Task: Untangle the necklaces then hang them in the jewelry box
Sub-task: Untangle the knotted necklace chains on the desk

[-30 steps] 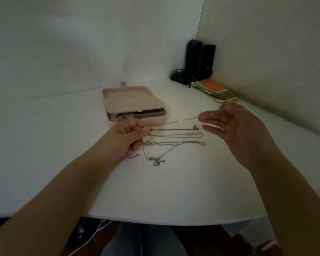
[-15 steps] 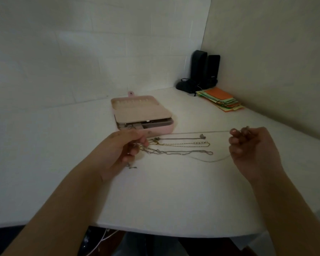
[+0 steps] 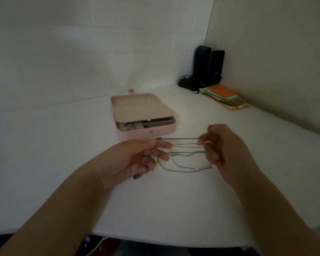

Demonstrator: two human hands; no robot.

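Note:
Several thin chain necklaces (image 3: 185,156) lie stretched across the white table (image 3: 63,145) between my two hands. My left hand (image 3: 137,159) pinches their left ends between thumb and forefinger. My right hand (image 3: 218,145) is blurred; its curled fingers pinch the chains' right ends. One loop sags onto the table below the hands. The pink jewelry box (image 3: 142,117) stands open just behind the chains, its beige inner flap partly lowered over the tray, with hooks along the back.
Two black speakers (image 3: 205,67) stand in the far right corner. A stack of orange and green papers (image 3: 225,97) lies in front of them. The table's front edge runs close below my forearms, with a white cable (image 3: 96,244) beneath it.
My right hand has moved left, toward the left hand, and the long chain it pulled out now sags in loops. The left hand has shifted slightly forward and still grips the chains.

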